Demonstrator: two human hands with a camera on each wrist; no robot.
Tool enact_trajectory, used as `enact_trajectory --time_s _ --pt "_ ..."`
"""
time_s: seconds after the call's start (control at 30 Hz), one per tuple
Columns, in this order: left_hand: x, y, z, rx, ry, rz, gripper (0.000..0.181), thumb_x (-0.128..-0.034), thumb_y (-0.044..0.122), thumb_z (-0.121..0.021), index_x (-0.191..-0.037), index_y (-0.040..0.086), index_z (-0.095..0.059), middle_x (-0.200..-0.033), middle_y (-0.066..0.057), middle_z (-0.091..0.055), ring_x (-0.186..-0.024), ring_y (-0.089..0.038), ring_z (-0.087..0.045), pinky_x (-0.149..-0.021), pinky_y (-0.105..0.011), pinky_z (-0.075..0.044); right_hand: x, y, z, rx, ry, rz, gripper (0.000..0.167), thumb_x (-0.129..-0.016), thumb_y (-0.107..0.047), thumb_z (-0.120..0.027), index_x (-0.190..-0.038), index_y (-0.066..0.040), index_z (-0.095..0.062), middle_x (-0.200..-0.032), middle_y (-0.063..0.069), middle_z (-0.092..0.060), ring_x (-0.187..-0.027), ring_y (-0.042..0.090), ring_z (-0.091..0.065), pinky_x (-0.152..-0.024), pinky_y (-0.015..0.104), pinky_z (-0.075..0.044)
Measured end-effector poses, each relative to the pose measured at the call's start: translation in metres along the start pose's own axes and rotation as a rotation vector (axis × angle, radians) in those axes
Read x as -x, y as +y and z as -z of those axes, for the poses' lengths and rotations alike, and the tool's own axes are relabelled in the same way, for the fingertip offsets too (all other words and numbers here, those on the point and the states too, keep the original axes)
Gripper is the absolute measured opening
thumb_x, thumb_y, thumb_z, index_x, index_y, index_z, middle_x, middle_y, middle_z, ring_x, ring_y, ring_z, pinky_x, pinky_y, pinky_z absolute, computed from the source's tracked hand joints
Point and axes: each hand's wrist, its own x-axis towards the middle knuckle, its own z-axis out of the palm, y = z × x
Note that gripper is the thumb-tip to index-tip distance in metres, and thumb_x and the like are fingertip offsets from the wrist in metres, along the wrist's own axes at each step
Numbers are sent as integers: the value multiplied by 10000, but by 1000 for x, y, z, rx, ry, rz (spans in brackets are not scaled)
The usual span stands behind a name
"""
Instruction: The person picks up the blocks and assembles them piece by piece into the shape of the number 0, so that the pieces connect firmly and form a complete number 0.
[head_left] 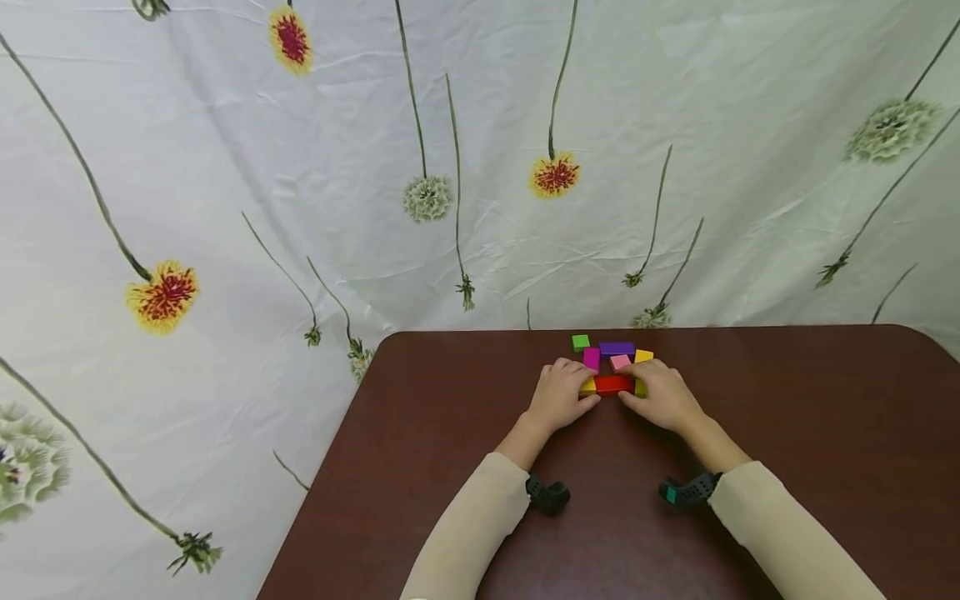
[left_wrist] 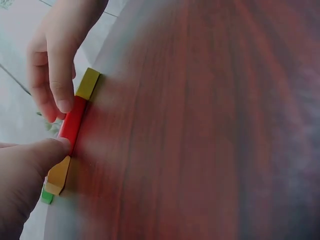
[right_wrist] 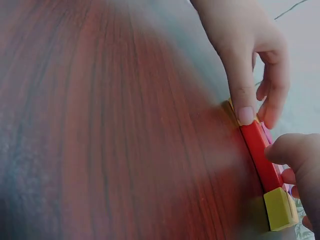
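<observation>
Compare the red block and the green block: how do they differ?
The red block is long; the green block is short. The green block lies near the table's far edge, the red block nearer the camera. The red block sits between the left hand and right hand; the green block lies beyond both. Each is one plain colour.

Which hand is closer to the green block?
Left. The left hand is just on the near side of the green block, apart from it; the right hand is farther, by the right end of the red block.
</observation>
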Motion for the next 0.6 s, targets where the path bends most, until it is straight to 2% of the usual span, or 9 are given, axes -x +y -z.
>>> enact_trajectory --time_s 0.27,0.6 --pt "-12 1 -3 -35 -42 4 336 -901 442 -670 -1165 239 -711 -1144 49 -642 -1035 -157 -507 -818 -293 -406 -5 3 -4 14 -13 2 374 -870 -213 -715 -1165 12 -665 -1130 174 -667 -1076 373 -530 -834 571 -400" --pt "-17 3 -1 -43 -68 11 324 -886 452 -688 -1140 252 -711 -1130 58 -634 -1017 -152 -499 -811 -287 -399 -8 7 -5 31 -26 -2 345 -869 -197 -712 -1142 11 -677 -1108 163 -673 -1070 356 -516 -807 534 -395"
